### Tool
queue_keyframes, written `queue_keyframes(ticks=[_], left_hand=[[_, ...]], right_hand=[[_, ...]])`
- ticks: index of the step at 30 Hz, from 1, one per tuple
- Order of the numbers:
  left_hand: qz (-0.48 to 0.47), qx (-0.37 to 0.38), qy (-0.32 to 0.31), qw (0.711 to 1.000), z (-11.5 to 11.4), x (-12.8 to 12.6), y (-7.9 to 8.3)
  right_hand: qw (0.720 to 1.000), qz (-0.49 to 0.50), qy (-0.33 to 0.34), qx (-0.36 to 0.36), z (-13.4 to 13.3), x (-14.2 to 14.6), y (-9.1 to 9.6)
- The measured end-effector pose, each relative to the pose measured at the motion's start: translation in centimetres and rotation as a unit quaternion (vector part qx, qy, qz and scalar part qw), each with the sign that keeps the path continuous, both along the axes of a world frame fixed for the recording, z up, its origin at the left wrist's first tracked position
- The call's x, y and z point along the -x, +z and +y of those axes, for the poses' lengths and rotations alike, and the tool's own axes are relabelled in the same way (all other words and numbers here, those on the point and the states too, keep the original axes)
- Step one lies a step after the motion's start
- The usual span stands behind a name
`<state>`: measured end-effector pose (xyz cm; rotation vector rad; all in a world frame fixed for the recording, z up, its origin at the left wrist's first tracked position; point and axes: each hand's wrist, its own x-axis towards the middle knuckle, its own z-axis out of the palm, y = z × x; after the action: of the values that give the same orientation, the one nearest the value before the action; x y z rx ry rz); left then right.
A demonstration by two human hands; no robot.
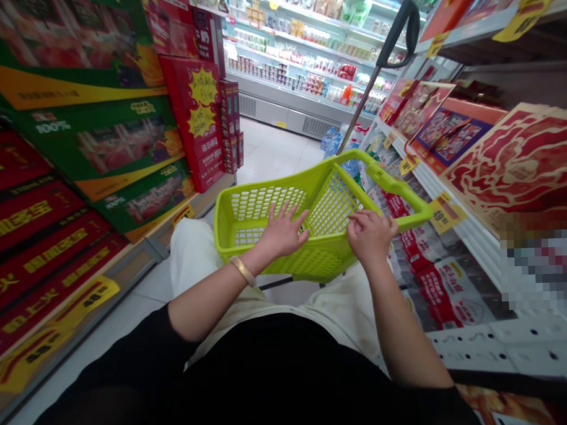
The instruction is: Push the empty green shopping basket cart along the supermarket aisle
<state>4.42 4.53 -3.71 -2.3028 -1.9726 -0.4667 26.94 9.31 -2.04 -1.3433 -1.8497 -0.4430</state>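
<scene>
While the person's legs flank it, the green basket (313, 259) stands tilted between the shelves, close in front of the body, its open top facing up. Inside it, mesh walls and a mesh floor show, with an inner mesh panel (335, 195) slanting down toward the right end. The left hand (286, 231) lies over the near rim, its fingers spread wide and pointing into the basket; a gold bracelet (243, 271) circles that wrist. The right hand (370, 234) is at the near right corner, fingers bent and close together on the rim; whether they pinch it I cannot tell. Just beside this hand, a green bar (398, 190) loops out to the right, and beyond it a metal pole (360, 110) with a black grip (401, 38) rises at a slant. On the left, green boxes (108, 135) are stacked, printed with juice packs and fruit; red boxes (47, 245) stand nearer and red cartons (192, 123) farther off. On the right, gift boxes (518, 161) fill one shelf, with wrapped bottles (437, 281) lower down. At the far end, a lit fridge (284, 104) holds rows of cups and packs, and clear bottles (332, 142) stand on the floor before it.
</scene>
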Motion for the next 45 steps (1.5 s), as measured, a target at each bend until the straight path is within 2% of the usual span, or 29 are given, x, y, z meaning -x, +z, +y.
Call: queue_keyframes(ticks=[3, 6, 10, 13, 16, 18, 21, 25, 30, 33, 36, 40, 45], left_hand=[[-0.003, -0.003, 0.004, 1.000, 0.0, 0.1, 0.0], [-0.004, 0.011, 0.006, 1.000, -0.2, -0.1, 0.4], [-0.006, 0.023, 0.009, 1.000, -0.3, -0.3, 0.7], [-0.015, 0.024, 0.009, 1.000, -0.1, -0.3, 0.5], [-0.026, 0.030, 0.009, 0.999, 0.2, -0.3, 0.1], [-0.030, 0.035, 0.013, 0.999, 0.3, -0.3, -0.1], [-0.032, 0.033, 0.021, 0.999, 0.3, -0.4, 0.1], [-0.052, 0.035, 0.016, 0.998, 0.1, 0.0, 1.2], [-0.063, 0.015, 0.022, 0.998, -0.8, 3.4, 2.5], [-0.042, 0.012, 0.049, 0.998, -1.8, 6.0, 2.0], [-0.020, 0.056, 0.065, 0.996, -2.8, 7.3, 0.9], [-0.025, 0.093, 0.063, 0.993, -3.5, 6.9, -0.1], [-0.044, 0.099, 0.067, 0.992, -3.7, 5.9, -0.3]], right_hand=[[0.998, -0.028, 0.063, 0.017, -1.5, 2.5, -0.9], [0.995, -0.035, 0.083, 0.032, -2.2, 3.6, -1.1], [0.998, -0.024, 0.047, 0.036, -1.1, 1.9, -0.3], [1.000, -0.002, 0.000, 0.026, 0.2, -0.1, 0.4], [0.999, 0.023, -0.025, 0.008, 0.6, -0.7, 0.4], [1.000, 0.025, -0.016, 0.004, 0.2, 0.2, 0.0], [0.999, 0.008, 0.038, 0.021, -1.2, 2.9, -1.0], [0.994, -0.005, 0.095, 0.045, -2.9, 5.9, -1.9], [0.994, -0.001, 0.094, 0.051, -3.0, 5.9, -1.9], [0.995, -0.002, 0.084, 0.057, -2.5, 5.4, -2.0], [0.996, 0.011, 0.068, 0.061, -2.0, 5.2, -2.2], [0.996, 0.030, 0.060, 0.060, -1.8, 5.2, -2.3], [0.993, 0.035, 0.087, 0.067, -2.9, 6.6, -2.8]])
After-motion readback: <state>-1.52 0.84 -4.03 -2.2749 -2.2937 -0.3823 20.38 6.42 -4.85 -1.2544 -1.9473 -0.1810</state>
